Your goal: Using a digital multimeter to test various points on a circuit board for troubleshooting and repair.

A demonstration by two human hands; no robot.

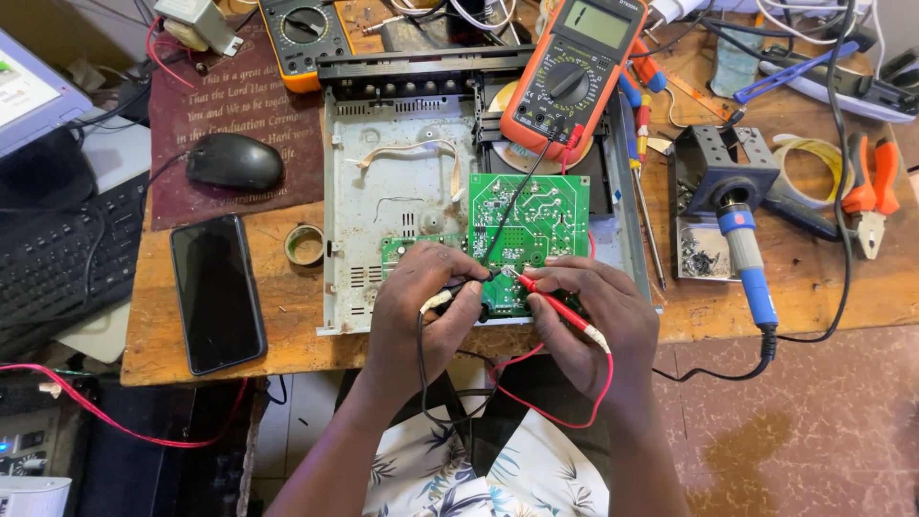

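Note:
A green circuit board point(528, 215) lies in an opened grey metal chassis point(383, 191) on a wooden table. My left hand point(421, 306) holds a black test probe point(458, 289) whose tip touches the board's near edge. My right hand point(593, 311) holds a red test probe point(550, 302), its tip on the board close to the black one. Both leads loop down below the table edge. Black and red leads are also plugged into an orange multimeter point(572, 72) resting on the chassis' far side.
A black phone point(217, 292), a tape roll point(305, 245) and a black mouse point(235, 160) lie left of the chassis. A blue-handled soldering iron point(750, 263) sits in its stand on the right, beside orange pliers point(871, 187). A keyboard point(48, 254) is far left.

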